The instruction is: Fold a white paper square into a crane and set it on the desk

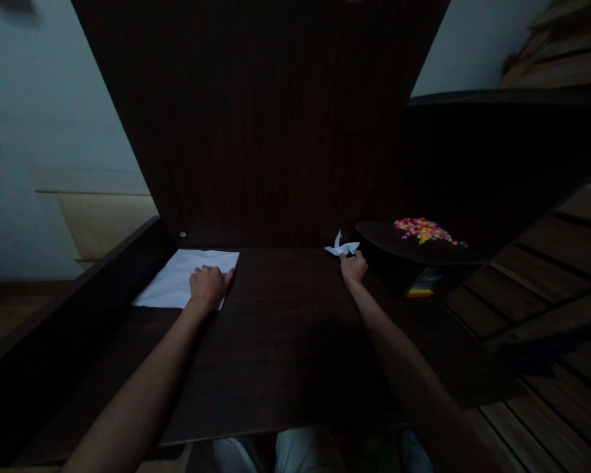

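A stack or sheet of white paper (164, 281) lies on the left of the dark wooden desk. My left hand (207, 284) rests on its right part, fingers curled in, thumb stretched toward the paper's right edge. Nothing shows in that hand, though its underside is hidden. Near the back edge, right of the middle, my right hand (354, 267) pinches a white folded paper crane (343, 247). Its pointed neck and wings stand up above my fingers.
A pile of small colourful pieces (423, 230) lies on a rounded side shelf (398, 244) at the right. Below it is a yellow-and-orange item (420, 292). A tall dark panel (275, 118) rises behind the desk, and a raised side board (73, 315) borders its left.
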A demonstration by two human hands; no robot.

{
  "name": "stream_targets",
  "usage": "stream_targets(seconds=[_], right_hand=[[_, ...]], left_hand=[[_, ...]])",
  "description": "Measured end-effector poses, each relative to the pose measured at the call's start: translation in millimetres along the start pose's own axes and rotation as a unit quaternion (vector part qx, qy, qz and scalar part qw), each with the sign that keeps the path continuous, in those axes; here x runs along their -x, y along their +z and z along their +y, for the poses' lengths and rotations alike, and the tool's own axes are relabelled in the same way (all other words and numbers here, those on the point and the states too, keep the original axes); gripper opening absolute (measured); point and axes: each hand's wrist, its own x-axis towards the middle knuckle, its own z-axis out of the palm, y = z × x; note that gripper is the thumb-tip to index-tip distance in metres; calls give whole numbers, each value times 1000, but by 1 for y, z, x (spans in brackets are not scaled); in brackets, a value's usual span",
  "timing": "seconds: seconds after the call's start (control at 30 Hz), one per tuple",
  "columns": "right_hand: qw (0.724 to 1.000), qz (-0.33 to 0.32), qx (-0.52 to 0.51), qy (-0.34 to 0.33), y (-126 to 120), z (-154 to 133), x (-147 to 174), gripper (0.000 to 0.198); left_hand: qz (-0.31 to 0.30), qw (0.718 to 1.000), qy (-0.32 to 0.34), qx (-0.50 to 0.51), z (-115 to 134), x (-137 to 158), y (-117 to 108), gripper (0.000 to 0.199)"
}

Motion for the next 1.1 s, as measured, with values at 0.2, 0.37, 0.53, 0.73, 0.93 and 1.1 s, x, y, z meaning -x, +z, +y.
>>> stream_targets(seconds=[0.2, 0.37, 0.53, 0.73, 0.93, 1.1], right_hand=[[998, -19, 12, -51, 1, -2, 4, 24], [994, -26, 44, -100, 2, -12, 15, 22], [970, -51, 146, -188, 4, -22, 26, 24], [962, -53, 209, -169, 4, -27, 28, 31], [960, -66, 214, -167, 3, -28, 28, 29], [954, -88, 237, -162, 3, -30, 29, 30]], left_hand=[[6, 1000, -7, -1, 2, 1, -1, 67], [1, 1000, -7, 6, 4, 0, -2, 64], [5, 1000, 3, 6, 6, -1, -2, 61], [6, 1000, 14, 0, 6, -2, -1, 62], [2, 1000, 20, -3, 5, -3, 0, 63], [-3, 1000, 18, -7, 5, -3, 0, 62]])
